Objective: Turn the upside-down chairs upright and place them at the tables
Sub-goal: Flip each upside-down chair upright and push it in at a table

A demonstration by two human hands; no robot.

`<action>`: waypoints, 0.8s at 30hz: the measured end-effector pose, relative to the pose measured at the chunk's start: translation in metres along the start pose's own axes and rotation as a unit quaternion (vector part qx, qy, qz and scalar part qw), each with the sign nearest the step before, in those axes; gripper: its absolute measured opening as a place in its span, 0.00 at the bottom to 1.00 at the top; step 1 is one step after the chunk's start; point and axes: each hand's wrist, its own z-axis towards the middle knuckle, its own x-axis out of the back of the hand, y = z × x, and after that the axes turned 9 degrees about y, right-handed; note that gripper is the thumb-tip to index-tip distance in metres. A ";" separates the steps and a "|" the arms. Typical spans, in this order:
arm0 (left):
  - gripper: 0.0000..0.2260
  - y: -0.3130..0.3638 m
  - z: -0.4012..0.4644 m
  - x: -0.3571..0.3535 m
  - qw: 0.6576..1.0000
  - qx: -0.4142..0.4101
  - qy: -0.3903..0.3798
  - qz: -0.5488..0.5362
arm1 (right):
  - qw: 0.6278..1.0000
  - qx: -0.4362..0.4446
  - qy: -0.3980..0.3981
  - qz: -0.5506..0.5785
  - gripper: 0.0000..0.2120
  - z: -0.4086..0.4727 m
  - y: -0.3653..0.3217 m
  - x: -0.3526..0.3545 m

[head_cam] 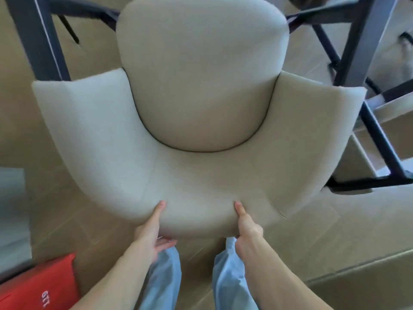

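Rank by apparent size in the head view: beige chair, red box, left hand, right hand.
1. beige chair, fills most of the frame.
2. red box, cut off at the lower left corner, so its full size is unknown.
3. left hand and right hand, which look about alike; both grip the chair's backrest edge.

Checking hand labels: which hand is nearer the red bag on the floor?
Left. The left hand grips the chair backrest's rim just above the red bag; the right hand grips it farther right.
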 end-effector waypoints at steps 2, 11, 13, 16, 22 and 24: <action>0.35 0.033 -0.027 -0.005 1.000 -0.011 -0.005 0.004 | 0.999 0.015 -0.027 -0.012 0.56 -0.019 -0.030 -0.003; 0.39 0.155 -0.079 -0.047 0.994 -0.097 0.038 -0.018 | 0.998 0.054 -0.011 -0.013 0.48 -0.104 -0.150 -0.040; 0.47 0.172 -0.083 -0.057 0.989 -0.121 0.077 -0.045 | 0.998 0.061 -0.006 -0.001 0.46 -0.117 -0.169 -0.049; 0.57 0.193 -0.095 -0.075 0.974 -0.158 0.150 -0.069 | 0.997 0.083 0.002 -0.004 0.42 -0.131 -0.195 -0.061; 0.49 0.243 -0.117 -0.112 0.943 -0.201 0.233 -0.127 | 0.989 0.134 0.067 0.016 0.41 -0.161 -0.241 -0.094; 0.44 0.265 -0.117 -0.126 0.933 -0.209 0.257 -0.139 | 0.983 0.151 0.100 0.035 0.40 -0.167 -0.257 -0.110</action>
